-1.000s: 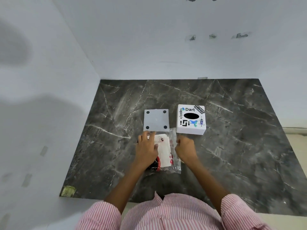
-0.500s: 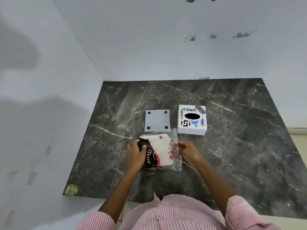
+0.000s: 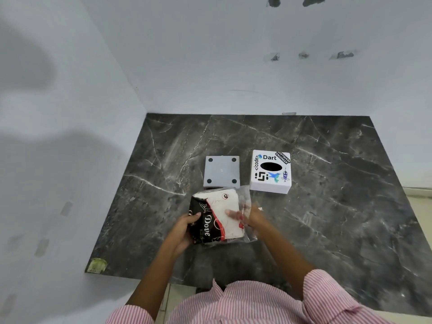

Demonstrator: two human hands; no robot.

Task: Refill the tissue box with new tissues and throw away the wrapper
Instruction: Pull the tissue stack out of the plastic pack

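A pack of new tissues (image 3: 218, 216) in a clear wrapper with a black, red and white "Dove" print is lifted off the dark marble counter (image 3: 327, 206). My left hand (image 3: 184, 232) grips its black left end. My right hand (image 3: 247, 216) holds its right end, fingers partly inside the open clear flap. Behind it, the white tissue box (image 3: 271, 181) with stickers and a dark oval slot stands to the right. Its grey square base plate (image 3: 222, 171) with black round feet lies to the left of the box.
White walls close off the counter at the back and left. A yellowish scrap (image 3: 97, 265) sits at the counter's near-left corner. My striped sleeves and shirt fill the bottom of the view.
Both hands went from pressing on the pack to gripping its ends and raising it; my left hand slid to the left end, my right fingers into the clear flap.
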